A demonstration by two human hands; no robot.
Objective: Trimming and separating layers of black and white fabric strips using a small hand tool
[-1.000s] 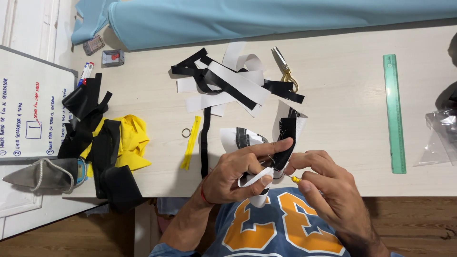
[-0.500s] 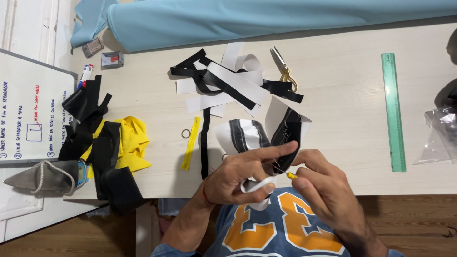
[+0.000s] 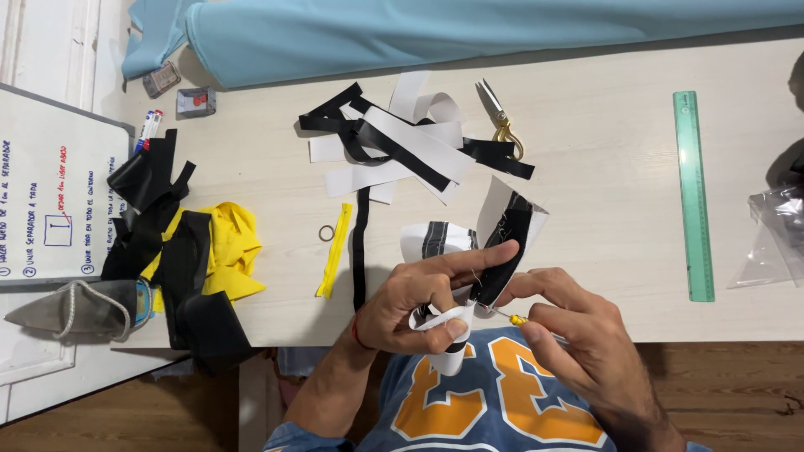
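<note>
We see the black-and-white strip [image 3: 490, 251] pinched in the left hand [image 3: 419, 305] above the table [image 3: 603, 209] edge; the right hand [image 3: 578, 335] grips a yellow-headed pin [image 3: 517, 319] — a slip could prick the left fingers [image 3: 477, 255], or the strip could twist loose.

Both hands are bare, with no gloves and no rings that can be made out. The left hand [image 3: 419, 301] shows short, plain fingernails, and a thin red cord bracelet [image 3: 355, 333] circles its wrist at about 7 o'clock from the knuckles. The forearm behind it is uncovered down to the lower edge of the view. The right hand [image 3: 574, 331] is likewise bare, its wrist and forearm uncovered and without any band. At 6 o'clock in the view lies the person's chest, clothed in a heathered blue short-sleeved jersey shirt [image 3: 494, 410] printed with large orange block figures outlined in white. A blue sleeve edge shows at 7 o'clock.
</note>
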